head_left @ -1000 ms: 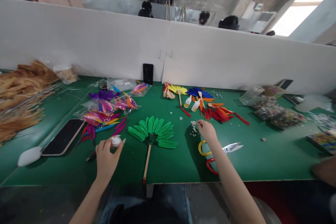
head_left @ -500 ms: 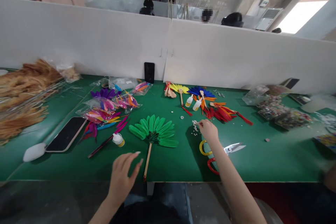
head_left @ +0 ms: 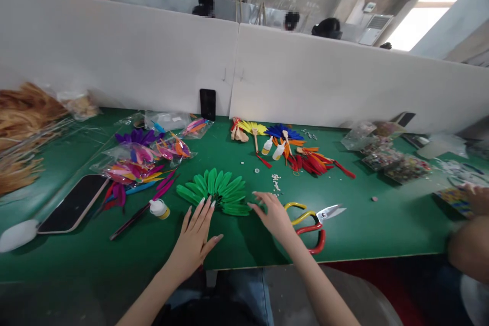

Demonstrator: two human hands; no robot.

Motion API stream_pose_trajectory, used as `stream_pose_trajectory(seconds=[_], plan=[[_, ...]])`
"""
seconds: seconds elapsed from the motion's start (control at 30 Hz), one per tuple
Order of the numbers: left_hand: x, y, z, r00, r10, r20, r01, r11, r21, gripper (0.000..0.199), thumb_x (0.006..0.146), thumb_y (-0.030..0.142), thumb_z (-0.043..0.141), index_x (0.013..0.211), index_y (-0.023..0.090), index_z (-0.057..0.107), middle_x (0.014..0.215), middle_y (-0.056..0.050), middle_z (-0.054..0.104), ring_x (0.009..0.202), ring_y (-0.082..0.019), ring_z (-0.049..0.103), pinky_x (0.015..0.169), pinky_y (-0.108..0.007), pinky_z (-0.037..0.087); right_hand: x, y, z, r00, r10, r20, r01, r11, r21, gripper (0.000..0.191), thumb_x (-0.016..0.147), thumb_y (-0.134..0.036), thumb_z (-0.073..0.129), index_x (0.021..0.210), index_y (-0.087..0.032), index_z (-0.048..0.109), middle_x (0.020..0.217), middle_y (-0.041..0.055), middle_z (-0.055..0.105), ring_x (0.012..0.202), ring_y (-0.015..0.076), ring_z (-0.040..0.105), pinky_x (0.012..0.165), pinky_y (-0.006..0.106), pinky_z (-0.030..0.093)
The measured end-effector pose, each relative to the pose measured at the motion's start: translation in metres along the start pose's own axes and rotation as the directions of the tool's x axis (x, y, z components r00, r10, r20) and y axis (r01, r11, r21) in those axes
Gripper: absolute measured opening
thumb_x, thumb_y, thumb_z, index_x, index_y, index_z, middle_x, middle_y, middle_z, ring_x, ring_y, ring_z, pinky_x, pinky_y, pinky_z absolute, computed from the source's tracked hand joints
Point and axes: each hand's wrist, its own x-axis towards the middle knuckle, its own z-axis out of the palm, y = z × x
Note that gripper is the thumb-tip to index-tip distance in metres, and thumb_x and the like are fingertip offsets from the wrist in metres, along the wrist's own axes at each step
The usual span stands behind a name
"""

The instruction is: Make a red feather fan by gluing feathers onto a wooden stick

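A green feather fan (head_left: 233, 194) lies on the table before me, its feathers spread away from me. My left hand (head_left: 196, 229) rests over the fan's base and handle, fingers stretched and spread, hiding most of the handle. Just off the fan's right-hand feathers is my right hand (head_left: 273, 211), its thumb and forefinger extended with a gap between them; nothing can be made out in it. Small white beads (head_left: 275, 182) lie scattered beyond that hand. Scissors with yellow and red handles (head_left: 315, 221) lie to its right.
A white glue bottle (head_left: 159, 209) stands left of the fan. Bagged colourful feathers (head_left: 139, 163) and a phone (head_left: 74, 204) lie further left. Yellow (head_left: 251, 127) and blue (head_left: 284, 132) feather fans lie behind, near more glue bottles (head_left: 278, 151). Another person's hand (head_left: 477, 197) is at far right.
My right hand has left the beads and moved left to the fan's edge. My left hand has moved forward onto the fan's base. The view has shifted slightly right.
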Motion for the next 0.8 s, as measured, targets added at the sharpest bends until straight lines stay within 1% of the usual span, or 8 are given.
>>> stream_pose_trajectory(seconds=[0.1,0.2,0.3,0.37,0.47,0.6,0.7,0.8], plan=[[0.002,-0.002,0.001,1.0,0.002,-0.006,-0.002,1.0,0.01,0.069,0.09,0.049,0.036,0.144,0.02,0.006,0.147,-0.008,0.023,0.135,-0.025,0.018,0.109,-0.046,0.015,-0.01,-0.013,0.011,0.996,0.049,0.079,-0.053,0.997,0.048,0.038,0.078,-0.038,0.063,0.108,-0.019,0.054,0.088,0.0054,0.062,0.079,0.0204,0.06,0.07,0.033,0.052],[0.003,-0.002,0.003,1.0,-0.008,-0.015,0.008,1.0,0.015,0.069,0.089,0.05,0.037,0.144,0.02,0.008,0.148,-0.009,0.022,0.135,-0.025,0.019,0.108,-0.045,0.016,-0.01,-0.017,0.016,0.995,0.043,0.086,-0.045,0.999,0.022,0.04,0.075,-0.037,0.067,0.108,-0.018,0.055,0.094,0.0077,0.06,0.086,0.0225,0.059,0.074,0.035,0.052],[0.002,-0.002,0.005,1.0,-0.021,-0.017,0.021,0.999,0.024,0.068,0.089,0.05,0.036,0.144,0.02,0.01,0.148,-0.009,0.02,0.135,-0.026,0.02,0.108,-0.046,0.017,-0.008,-0.014,0.018,0.998,-0.02,0.062,0.022,0.999,-0.034,0.039,0.079,-0.034,0.062,0.114,-0.019,0.055,0.103,0.0103,0.058,0.095,0.0243,0.057,0.081,0.039,0.05],[0.001,-0.003,0.006,1.0,-0.026,-0.014,0.026,0.999,0.028,0.067,0.089,0.049,0.037,0.144,0.021,0.011,0.148,-0.009,0.019,0.135,-0.026,0.019,0.108,-0.046,0.017,-0.01,-0.013,0.018,0.996,-0.074,0.059,0.078,0.995,-0.068,0.043,0.083,-0.034,0.057,0.124,-0.021,0.05,0.119,0.0119,0.053,0.108,0.0256,0.052,0.088,0.041,0.047],[0.001,-0.003,0.007,1.0,-0.023,-0.015,0.024,0.999,0.026,0.067,0.089,0.049,0.037,0.144,0.021,0.011,0.148,-0.008,0.02,0.135,-0.026,0.02,0.109,-0.045,0.017,-0.019,-0.015,0.019,0.991,-0.113,0.069,0.119,0.988,-0.099,0.05,0.088,-0.034,0.048,0.136,-0.023,0.037,0.14,0.0105,0.036,0.127,0.0255,0.034,0.098,0.041,0.04],[0.001,-0.002,0.006,0.999,-0.019,-0.03,0.02,1.0,0.021,0.067,0.089,0.049,0.037,0.144,0.02,0.012,0.147,-0.009,0.023,0.135,-0.026,0.021,0.108,-0.045,0.018,-0.033,-0.026,0.021,0.991,-0.092,0.093,0.105,0.983,-0.148,0.053,0.09,-0.037,0.043,0.14,-0.023,0.029,0.149,0.0079,0.02,0.136,0.0253,0.017,0.105,0.045,0.031],[0.001,-0.002,0.006,0.999,-0.016,-0.03,0.017,0.999,0.028,0.067,0.089,0.05,0.038,0.144,0.02,0.013,0.147,-0.01,0.022,0.135,-0.026,0.021,0.108,-0.045,0.018,-0.037,-0.031,0.025,0.993,-0.066,0.1,0.084,0.978,-0.191,0.054,0.091,-0.039,0.04,0.141,-0.022,0.027,0.15,0.0084,0.016,0.136,0.0261,0.015,0.106,0.048,0.027],[0.001,-0.002,0.006,0.999,-0.012,-0.032,0.013,0.999,0.037,0.067,0.089,0.05,0.037,0.143,0.02,0.013,0.148,-0.01,0.022,0.135,-0.026,0.021,0.108,-0.046,0.017,-0.035,-0.031,0.027,0.995,-0.045,0.089,0.063,0.974,-0.215,0.051,0.092,-0.04,0.038,0.139,-0.022,0.032,0.149,0.0091,0.019,0.136,0.0273,0.017,0.105,0.051,0.026]])
